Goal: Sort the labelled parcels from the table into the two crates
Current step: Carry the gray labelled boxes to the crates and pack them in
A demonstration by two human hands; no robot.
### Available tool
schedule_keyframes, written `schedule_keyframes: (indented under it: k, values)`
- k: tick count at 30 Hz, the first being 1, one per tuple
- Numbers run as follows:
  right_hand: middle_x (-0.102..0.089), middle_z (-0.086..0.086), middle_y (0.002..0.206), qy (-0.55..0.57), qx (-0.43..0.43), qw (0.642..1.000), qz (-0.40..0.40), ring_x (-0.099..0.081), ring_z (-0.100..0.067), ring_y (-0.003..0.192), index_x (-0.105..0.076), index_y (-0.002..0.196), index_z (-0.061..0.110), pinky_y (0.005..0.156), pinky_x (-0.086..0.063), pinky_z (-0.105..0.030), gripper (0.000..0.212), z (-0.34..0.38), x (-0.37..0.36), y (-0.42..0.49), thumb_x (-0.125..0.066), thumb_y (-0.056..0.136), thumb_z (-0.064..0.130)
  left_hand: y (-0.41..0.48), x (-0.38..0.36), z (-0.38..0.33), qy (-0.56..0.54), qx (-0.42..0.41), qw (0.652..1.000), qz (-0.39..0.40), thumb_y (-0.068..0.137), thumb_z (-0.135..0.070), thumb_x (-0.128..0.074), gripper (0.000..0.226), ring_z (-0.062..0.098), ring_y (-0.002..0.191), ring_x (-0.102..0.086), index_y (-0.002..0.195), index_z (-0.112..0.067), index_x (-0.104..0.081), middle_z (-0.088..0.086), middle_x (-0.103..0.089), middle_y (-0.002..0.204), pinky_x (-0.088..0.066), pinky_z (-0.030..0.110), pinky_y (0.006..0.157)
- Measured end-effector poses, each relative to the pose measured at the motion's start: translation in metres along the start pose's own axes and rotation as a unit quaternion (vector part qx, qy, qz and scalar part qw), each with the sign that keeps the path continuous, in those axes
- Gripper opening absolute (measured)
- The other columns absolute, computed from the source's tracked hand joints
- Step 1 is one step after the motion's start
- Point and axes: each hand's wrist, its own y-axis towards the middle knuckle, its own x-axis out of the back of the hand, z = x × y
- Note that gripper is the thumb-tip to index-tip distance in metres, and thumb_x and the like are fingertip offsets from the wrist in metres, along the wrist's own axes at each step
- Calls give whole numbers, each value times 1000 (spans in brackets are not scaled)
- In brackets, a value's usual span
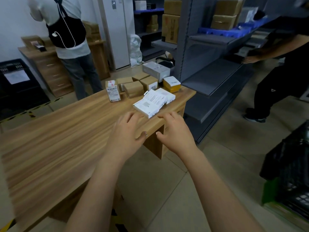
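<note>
Several labelled parcels sit at the far end of the wooden table [55,136]. Nearest me lies a flat white box [147,106] with more white boxes [164,96] stacked behind it. Brown cardboard parcels [133,88], an upright labelled carton [112,91], a yellow and white box [171,84] and a grey box [155,70] stand further back. My left hand [128,133] and my right hand [173,133] hover side by side just short of the flat white box, fingers relaxed and holding nothing. A black crate [291,166] stands at my right, another black crate [18,84] at far left.
A person with a black backpack [66,29] stands behind the table by a wooden drawer unit [50,67]. Another person in black [274,77] reaches into the grey shelving [215,71] on the right. Tiled floor lies between table and shelving.
</note>
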Motion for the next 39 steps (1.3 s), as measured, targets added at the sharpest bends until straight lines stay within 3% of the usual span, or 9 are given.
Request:
schedule_keyframes:
  k: [5,11,19,24,31,35,39]
  values:
    - [-47,4,133,-2,-16,1000,2,-39,-13,126,-48,137,25,102,-40,-31,55,-40,0,45,-67,86,24,57,-35,-2,1,-11,1000,18,83,-27,-70,48,16,119,-45,128,-24,-54,-4,-50,132,-45,33,92]
    - [-46,5,132,-11,-32,999,-5,-40,-14,124,-48,136,27,97,-41,-28,55,-89,-4,118,-67,85,25,138,-83,7,-22,-11,999,24,85,-29,-68,52,12,123,-39,133,-30,-48,-9,-44,138,-39,26,88]
    - [-45,2,135,-14,-48,999,11,-40,-16,127,-47,138,26,97,-40,-30,56,-145,-10,245,-68,86,24,276,-139,25,-24,-35,998,39,85,-34,-68,51,16,122,-43,131,-27,-49,-5,-47,135,-40,33,97]
    - [-47,1,132,-18,-44,999,12,-42,-18,125,-49,135,25,93,-39,-29,55,-173,-13,308,-70,84,27,339,-154,30,-12,-31,998,47,86,-30,-66,48,15,121,-42,131,-28,-49,-8,-46,133,-37,29,93]
    - [-44,0,135,-12,-37,999,24,-40,-18,127,-47,138,23,100,-39,-31,57,-208,-13,379,-68,85,22,405,-186,42,-5,1,998,57,87,-32,-67,52,13,121,-44,134,-33,-45,-11,-44,137,-45,33,99]
    - [-44,1,134,8,-24,999,40,-41,-17,124,-48,135,24,96,-44,-33,54,-230,-24,428,-69,86,23,446,-210,47,-2,29,997,65,87,-32,-68,52,13,126,-39,133,-35,-44,-10,-44,138,-42,34,104]
    - [-45,0,133,30,5,998,56,-42,-19,123,-49,133,23,96,-40,-30,53,-255,-36,489,-69,84,18,497,-232,55,11,62,997,52,88,-31,-66,55,14,130,-37,138,-30,-43,-7,-41,142,-37,32,104]
